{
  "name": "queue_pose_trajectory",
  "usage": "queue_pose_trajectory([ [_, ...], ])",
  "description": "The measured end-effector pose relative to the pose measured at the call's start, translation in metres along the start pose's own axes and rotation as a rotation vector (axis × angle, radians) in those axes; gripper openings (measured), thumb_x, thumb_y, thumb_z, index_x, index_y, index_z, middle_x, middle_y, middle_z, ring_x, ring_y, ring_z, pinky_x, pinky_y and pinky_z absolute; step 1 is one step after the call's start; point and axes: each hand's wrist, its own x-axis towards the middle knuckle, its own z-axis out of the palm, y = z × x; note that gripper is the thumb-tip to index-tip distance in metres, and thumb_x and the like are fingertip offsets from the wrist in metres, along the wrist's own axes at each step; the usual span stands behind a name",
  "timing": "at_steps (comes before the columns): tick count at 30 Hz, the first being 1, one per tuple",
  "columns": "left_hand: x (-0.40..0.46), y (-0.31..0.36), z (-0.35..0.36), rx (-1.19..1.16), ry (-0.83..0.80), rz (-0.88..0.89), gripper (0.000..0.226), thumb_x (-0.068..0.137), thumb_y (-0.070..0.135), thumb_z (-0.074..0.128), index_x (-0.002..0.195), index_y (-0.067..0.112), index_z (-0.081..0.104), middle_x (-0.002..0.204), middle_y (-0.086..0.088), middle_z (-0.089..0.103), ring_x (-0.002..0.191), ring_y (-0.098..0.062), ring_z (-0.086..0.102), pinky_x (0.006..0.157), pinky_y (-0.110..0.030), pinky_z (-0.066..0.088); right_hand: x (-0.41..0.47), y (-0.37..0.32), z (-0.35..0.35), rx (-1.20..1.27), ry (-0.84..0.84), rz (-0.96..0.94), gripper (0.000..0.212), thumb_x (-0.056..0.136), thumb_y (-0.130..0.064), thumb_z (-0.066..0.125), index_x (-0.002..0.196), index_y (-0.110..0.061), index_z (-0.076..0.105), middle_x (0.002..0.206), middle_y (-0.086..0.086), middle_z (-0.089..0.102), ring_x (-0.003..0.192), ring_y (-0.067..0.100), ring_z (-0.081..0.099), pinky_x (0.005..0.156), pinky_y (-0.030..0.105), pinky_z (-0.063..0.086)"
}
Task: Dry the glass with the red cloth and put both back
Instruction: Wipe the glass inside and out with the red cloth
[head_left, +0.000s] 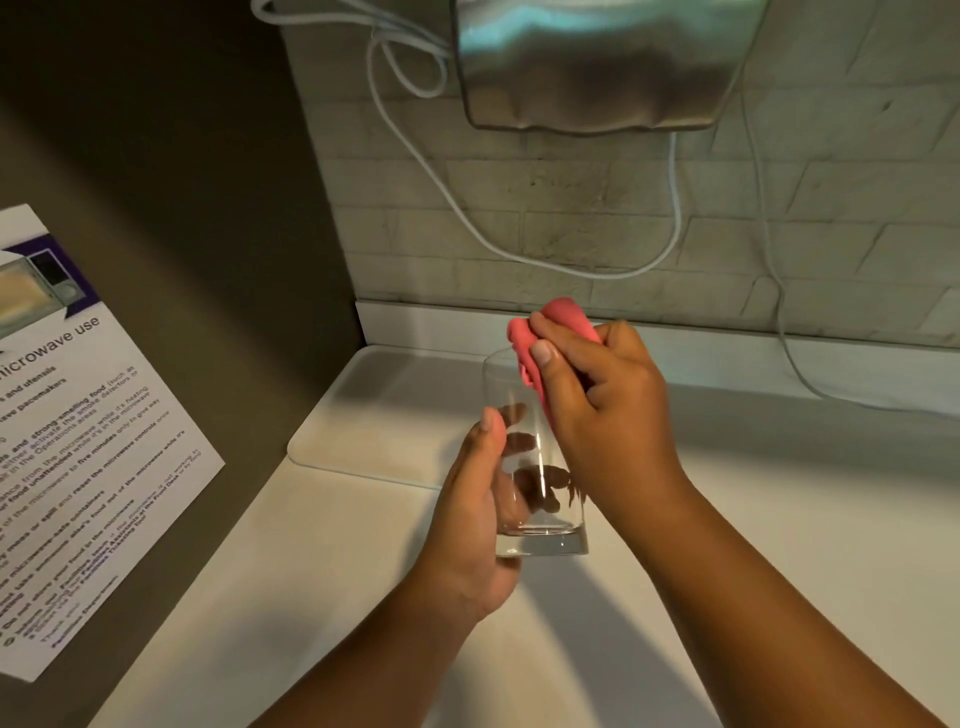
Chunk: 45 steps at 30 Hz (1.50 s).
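Note:
A clear drinking glass (540, 538) is held above the white counter, its mouth tilted away from me. My left hand (475, 512) wraps around its lower half, fingers showing through the glass. My right hand (597, 400) grips a bunched red cloth (556, 325) and presses it against the glass's rim and upper right side. Most of the cloth is hidden inside my fist.
A pale rectangular tray (363, 421) lies on the counter (779, 519) behind the glass. A steel wall-mounted unit (597, 67) hangs above, with white cables (670, 228) drooping down the tiled wall. A microwave notice (67, 415) is stuck on the dark panel at left.

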Motion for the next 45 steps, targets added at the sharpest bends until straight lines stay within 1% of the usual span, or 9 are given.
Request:
queue_pose_trajectory([
  [8,0.011,0.017,-0.003,-0.049,0.055,0.117,0.053,0.073,0.064,0.074,0.107,0.024,0.079,0.092,-0.002,0.071,0.072,-0.021,0.074,0.061,-0.038,0.062,-0.019,0.012,-0.002,0.122,-0.049,0.200,0.030,0.097,-0.027,0.058,0.126,-0.031,0.066,0.093,-0.003,0.056,0.089,-0.004,0.057,0.081,0.009,0.044],
  [16,0.009,0.010,-0.009,0.091,0.046,-0.045,0.063,0.069,0.077,0.063,0.102,0.028,0.085,0.107,-0.005,0.083,0.107,-0.020,0.077,0.096,-0.041,0.055,-0.054,-0.023,0.007,0.064,-0.180,0.025,0.021,0.099,-0.022,0.060,0.110,-0.009,0.071,0.088,-0.014,0.049,0.090,-0.014,0.052,0.075,0.000,0.039],
  [20,0.007,0.016,-0.002,0.103,0.007,-0.006,0.054,0.063,0.072,0.065,0.096,0.035,0.086,0.101,0.000,0.085,0.094,-0.013,0.080,0.083,-0.035,0.060,-0.037,-0.023,0.001,-0.136,-0.254,-0.182,0.029,0.091,-0.013,0.064,0.119,-0.019,0.071,0.106,0.004,0.060,0.097,0.013,0.057,0.083,0.025,0.048],
  [25,0.003,0.006,0.002,0.037,0.050,0.052,0.063,0.086,0.056,0.062,0.134,0.016,0.069,0.121,-0.026,0.067,0.096,-0.032,0.071,0.081,-0.045,0.054,-0.010,-0.008,0.004,-0.010,-0.057,-0.078,0.028,0.097,-0.020,0.063,0.124,-0.018,0.069,0.096,-0.006,0.048,0.091,-0.017,0.050,0.075,-0.002,0.038],
  [30,0.005,0.014,0.001,-0.002,0.111,0.089,0.056,0.076,0.064,0.067,0.116,0.026,0.077,0.104,-0.005,0.070,0.087,-0.028,0.073,0.080,-0.051,0.059,-0.004,0.008,0.000,0.075,-0.040,0.166,0.030,0.098,-0.027,0.059,0.127,-0.030,0.066,0.095,-0.001,0.056,0.085,-0.009,0.055,0.078,0.001,0.039],
  [33,0.011,0.023,0.000,0.027,0.122,0.069,0.067,0.079,0.064,0.063,0.126,0.018,0.072,0.121,-0.017,0.072,0.104,-0.033,0.072,0.085,-0.049,0.059,-0.034,-0.004,0.003,0.170,-0.101,0.102,0.033,0.095,-0.030,0.059,0.128,-0.029,0.064,0.100,-0.005,0.057,0.097,-0.009,0.056,0.084,0.006,0.044],
  [37,0.007,0.011,-0.003,0.145,0.066,0.011,0.063,0.072,0.070,0.067,0.117,0.026,0.080,0.111,-0.009,0.082,0.093,-0.017,0.080,0.062,-0.027,0.062,-0.039,-0.011,0.008,-0.001,-0.168,-0.090,0.028,0.096,-0.019,0.063,0.124,-0.020,0.070,0.100,-0.005,0.055,0.093,-0.001,0.055,0.081,0.008,0.045],
  [41,0.005,0.004,-0.001,0.217,0.065,0.074,0.052,0.090,0.063,0.058,0.125,0.028,0.072,0.120,-0.017,0.076,0.098,-0.025,0.075,0.080,-0.041,0.059,-0.018,-0.003,0.004,-0.155,-0.161,-0.139,0.036,0.097,-0.026,0.061,0.132,-0.022,0.064,0.105,-0.002,0.049,0.094,0.007,0.049,0.082,0.007,0.040],
  [45,0.003,-0.002,-0.003,0.120,0.074,0.068,0.058,0.077,0.063,0.067,0.120,0.025,0.076,0.099,-0.005,0.074,0.080,-0.024,0.075,0.069,-0.040,0.059,0.003,0.012,0.002,-0.071,0.006,-0.031,0.031,0.097,-0.022,0.062,0.128,-0.019,0.067,0.100,0.002,0.055,0.082,0.005,0.050,0.079,-0.001,0.035],
])
